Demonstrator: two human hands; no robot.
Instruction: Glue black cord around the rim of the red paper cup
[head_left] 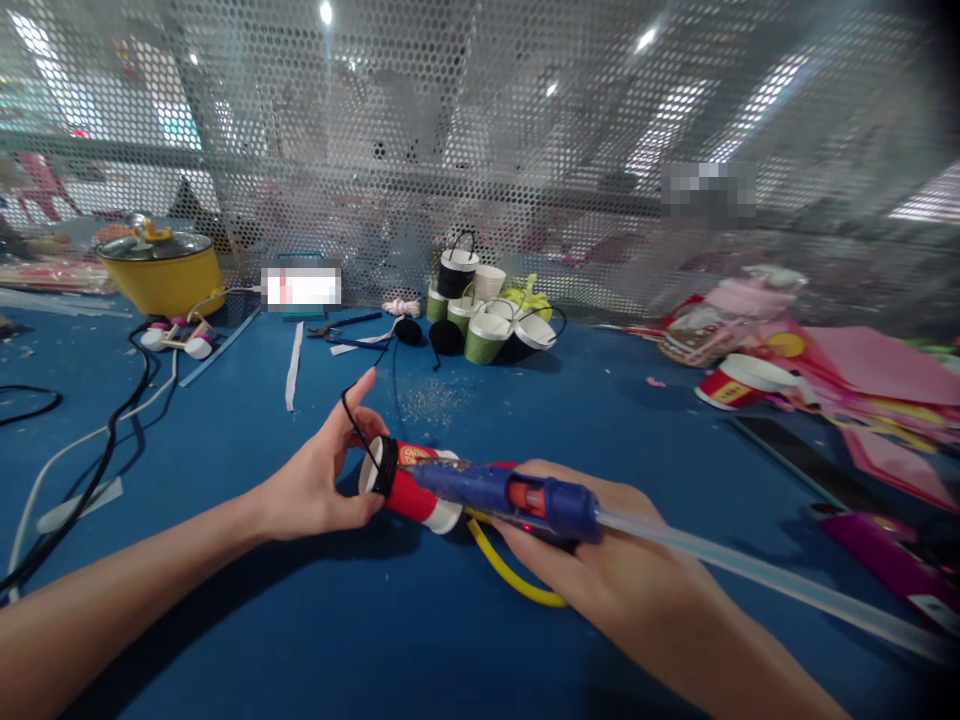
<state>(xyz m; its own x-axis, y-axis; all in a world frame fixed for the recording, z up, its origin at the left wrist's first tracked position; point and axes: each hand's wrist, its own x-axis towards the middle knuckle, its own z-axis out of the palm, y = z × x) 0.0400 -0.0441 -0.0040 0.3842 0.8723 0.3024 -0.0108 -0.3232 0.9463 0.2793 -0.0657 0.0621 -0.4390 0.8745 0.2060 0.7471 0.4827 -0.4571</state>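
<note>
My left hand (322, 480) grips a red and white paper cup (409, 500) that lies on its side, thumb below and fingers behind it. Black cord (387, 466) is wound in a band around the cup's left end, and a loose strand rises over my fingers. My right hand (615, 560) is wrapped round a blue hot glue gun (472, 485), its nozzle up against the cord band. A long clear glue stick (720, 555) sticks out of the gun's rear. Below the gun, a yellow cable (506, 572) curves on the table.
Small cord-handled cups (487, 335) stand at the back beside black yarn balls (447, 337) and pliers (349, 325). At left are a yellow pot (165, 275) and cables (120, 420). A phone (802, 460), another red cup (739, 382) and pink sheets (862, 375) lie right.
</note>
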